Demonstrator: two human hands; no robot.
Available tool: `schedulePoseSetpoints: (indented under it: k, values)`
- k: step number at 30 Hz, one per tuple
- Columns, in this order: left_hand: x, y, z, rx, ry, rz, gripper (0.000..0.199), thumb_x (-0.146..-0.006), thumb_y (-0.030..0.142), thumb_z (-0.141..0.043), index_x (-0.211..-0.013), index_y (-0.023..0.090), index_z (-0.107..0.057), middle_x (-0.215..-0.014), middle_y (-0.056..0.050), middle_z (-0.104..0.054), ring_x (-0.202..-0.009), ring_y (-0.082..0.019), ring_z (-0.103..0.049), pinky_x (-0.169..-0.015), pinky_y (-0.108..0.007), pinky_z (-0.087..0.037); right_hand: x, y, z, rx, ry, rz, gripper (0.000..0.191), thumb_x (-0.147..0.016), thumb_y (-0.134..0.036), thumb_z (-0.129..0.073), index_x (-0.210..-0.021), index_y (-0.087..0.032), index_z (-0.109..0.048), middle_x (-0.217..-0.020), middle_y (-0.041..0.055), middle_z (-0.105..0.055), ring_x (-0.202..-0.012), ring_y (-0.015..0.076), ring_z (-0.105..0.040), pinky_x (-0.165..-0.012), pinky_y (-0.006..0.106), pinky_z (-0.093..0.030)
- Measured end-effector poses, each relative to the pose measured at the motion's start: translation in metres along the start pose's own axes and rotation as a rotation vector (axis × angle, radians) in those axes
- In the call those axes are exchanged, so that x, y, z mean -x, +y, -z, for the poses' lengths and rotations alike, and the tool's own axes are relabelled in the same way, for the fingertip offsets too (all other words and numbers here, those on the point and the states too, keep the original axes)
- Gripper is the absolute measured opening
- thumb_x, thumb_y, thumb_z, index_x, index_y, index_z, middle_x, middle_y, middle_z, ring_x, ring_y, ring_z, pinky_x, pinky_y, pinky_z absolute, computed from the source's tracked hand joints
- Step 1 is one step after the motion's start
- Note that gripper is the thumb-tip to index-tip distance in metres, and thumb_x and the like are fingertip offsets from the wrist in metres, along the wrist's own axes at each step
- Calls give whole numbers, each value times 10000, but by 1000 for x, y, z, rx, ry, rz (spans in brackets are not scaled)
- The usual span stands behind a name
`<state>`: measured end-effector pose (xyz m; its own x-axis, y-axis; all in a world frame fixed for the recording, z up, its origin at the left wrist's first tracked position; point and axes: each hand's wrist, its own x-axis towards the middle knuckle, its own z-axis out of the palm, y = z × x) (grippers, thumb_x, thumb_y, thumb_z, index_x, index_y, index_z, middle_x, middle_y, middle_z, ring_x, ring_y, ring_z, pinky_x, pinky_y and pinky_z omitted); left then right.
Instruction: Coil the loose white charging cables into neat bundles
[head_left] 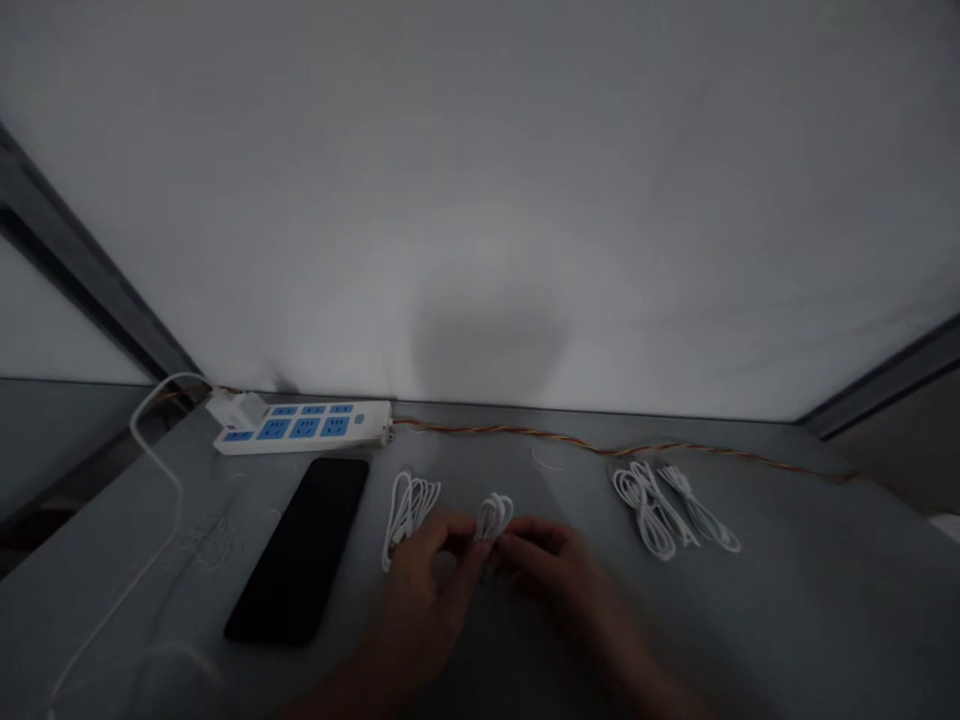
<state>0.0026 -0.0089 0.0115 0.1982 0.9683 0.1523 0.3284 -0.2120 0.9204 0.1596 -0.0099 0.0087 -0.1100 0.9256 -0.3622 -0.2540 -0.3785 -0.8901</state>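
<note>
Near the front middle of the grey table, a coiled white cable (494,516) is held between both hands. My left hand (431,590) pinches the bundle from the left, its fingers closed on it. From the right, my right hand (551,565) has its fingers closed at the bundle's lower side. Another bundled white cable (409,508) lies just behind and left of my left hand. Two more white cable bundles lie to the right, one thicker (646,508) and one thinner (699,508).
A black phone (300,550) lies on the left. Behind it is a white power strip (375,424) with blue sockets and a plugged-in white charger (237,410). A loose white cable (178,490) runs down the left side. Twisted red-yellow wire (517,431) runs along the wall.
</note>
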Motion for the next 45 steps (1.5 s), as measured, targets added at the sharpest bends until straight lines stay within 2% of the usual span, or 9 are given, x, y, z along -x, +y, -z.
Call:
schedulePoseSetpoints:
  k: [4,7,14,18,23,30,35,41,45]
  values:
    - [1,0,-1,7,-8,-13,143,-913,300,-541,-851,216,-639,-802,4,-677,-777,-178,-635,-732,-277,-471,0,1,-2,-96,-4,-40,234,-654,-371,-806,-744,-167,-735,-636,-9,-658,-547,98,-567,-475,185,-368]
    - [1,-1,-3,55,5,47,143,-900,326,-565,-855,215,-644,-828,-6,-686,-806,-188,-645,-758,-292,-482,-1,4,-3,-123,3,-21,233,-643,-364,-806,-728,-166,-716,-632,-7,-656,-546,107,-574,-488,196,-379]
    - [-2,11,-1,238,-24,233,208,-856,402,-608,-827,201,-653,-775,-18,-700,-737,-188,-658,-675,-274,-508,2,1,-6,122,72,269,209,-710,-373,-756,-687,-187,-663,-597,-31,-605,-576,128,-557,-576,242,-443]
    - [-5,16,1,246,-55,303,210,-839,409,-610,-809,205,-654,-755,-13,-703,-712,-190,-663,-642,-273,-518,1,-1,-4,219,76,302,255,-707,-434,-754,-699,-195,-665,-645,-15,-635,-620,151,-588,-610,264,-474]
    - [-6,4,-2,277,-12,228,196,-859,393,-590,-858,207,-655,-779,-8,-701,-754,-190,-660,-671,-280,-518,-5,0,0,274,67,242,333,-687,-504,-763,-812,-200,-715,-695,11,-689,-624,170,-619,-618,293,-502]
    - [-8,2,-3,284,-28,236,197,-833,388,-615,-855,207,-689,-782,-19,-728,-745,-201,-680,-676,-292,-531,-5,-1,3,411,73,335,343,-734,-521,-730,-880,-211,-720,-839,46,-741,-776,215,-670,-717,330,-522]
    - [-10,-2,-3,212,-17,151,173,-818,365,-636,-869,238,-742,-854,-19,-736,-850,-219,-690,-715,-287,-545,-8,0,5,318,12,327,310,-743,-454,-740,-927,-209,-698,-892,39,-730,-838,206,-666,-706,296,-510]
    - [-5,-6,-2,172,-2,157,282,-794,373,-671,-1044,253,-721,-914,-21,-754,-870,-234,-704,-763,-325,-567,-6,-1,6,182,-40,286,197,-743,-362,-737,-865,-211,-709,-800,0,-691,-741,161,-626,-679,264,-470]
    - [-4,-8,1,34,-46,52,289,-851,337,-609,-1118,243,-669,-984,-32,-750,-923,-229,-694,-838,-346,-540,-5,-10,12,281,51,235,201,-782,-384,-676,-783,-183,-678,-649,-22,-627,-574,117,-555,-537,218,-413]
